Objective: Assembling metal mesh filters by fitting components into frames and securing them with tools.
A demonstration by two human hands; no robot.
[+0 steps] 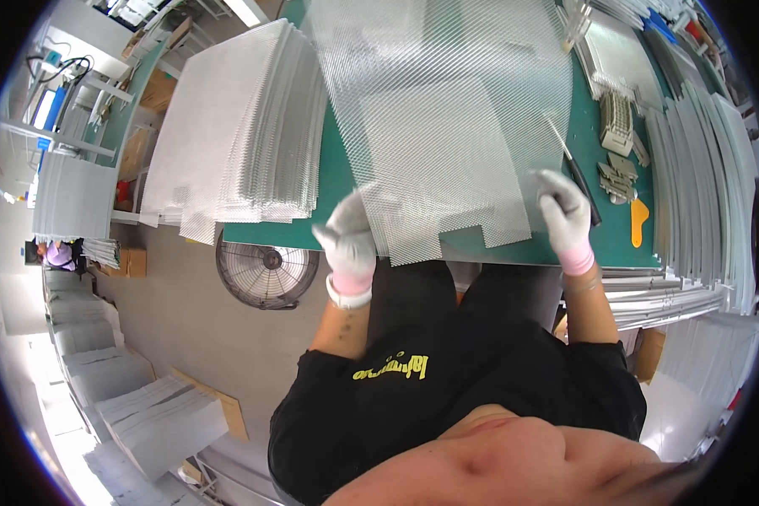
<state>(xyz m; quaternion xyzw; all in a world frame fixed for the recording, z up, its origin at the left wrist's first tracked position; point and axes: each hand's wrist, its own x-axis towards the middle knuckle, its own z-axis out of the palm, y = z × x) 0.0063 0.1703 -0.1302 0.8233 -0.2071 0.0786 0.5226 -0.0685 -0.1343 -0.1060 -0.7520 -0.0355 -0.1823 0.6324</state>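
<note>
Mesh sheet (443, 160), left hand (352, 232) at its edge, right hand (567, 215) beside it

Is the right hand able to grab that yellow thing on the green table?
Probably yes: the yellow tool lies uncovered on the green table, near the right hand. Only the black-handled tool lies between them.

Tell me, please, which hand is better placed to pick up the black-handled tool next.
Probably the right hand: it is close beside the black-handled tool, while the left hand is near the mesh sheet's opposite edge.
</note>
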